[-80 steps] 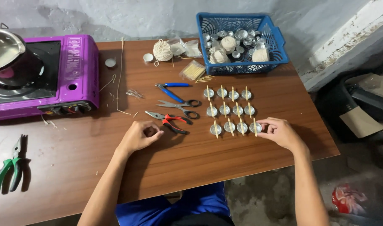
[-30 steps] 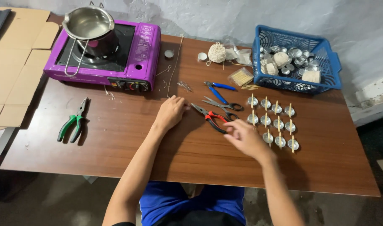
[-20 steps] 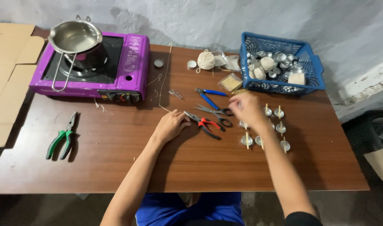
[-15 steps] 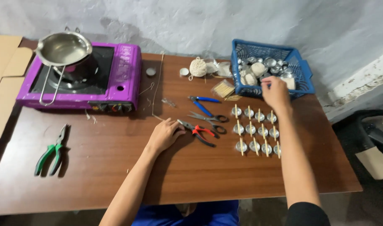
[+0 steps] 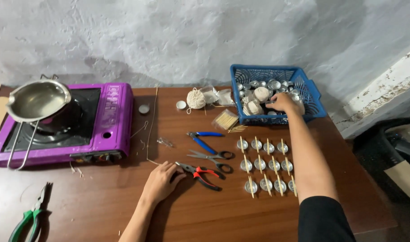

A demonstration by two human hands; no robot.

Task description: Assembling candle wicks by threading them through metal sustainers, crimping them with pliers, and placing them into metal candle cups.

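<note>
While the left hand [image 5: 161, 183] rests flat, fingers together, beside the red-handled pliers [image 5: 200, 172], the right hand [image 5: 284, 102] reaches into the blue basket [image 5: 313, 95], fingers curled over small metal cups [image 5: 272, 84] there, grip unclear.

the right hand [image 5: 283, 102] reaches into the blue plastic lattice basket [image 5: 313, 96], its fingers among small round silver metal cups [image 5: 273, 84] and white lumps. the left hand [image 5: 160, 181] lies flat on the brown wooden table [image 5: 214, 215], fingertips touching the red-handled pliers [image 5: 201, 174]. just beyond lie steel scissors [image 5: 211, 157] and blue-handled pliers [image 5: 204, 138]. to their right, rows of small metal cups with thin wooden sticks laid across [image 5: 267, 166] stand on the table.
</note>
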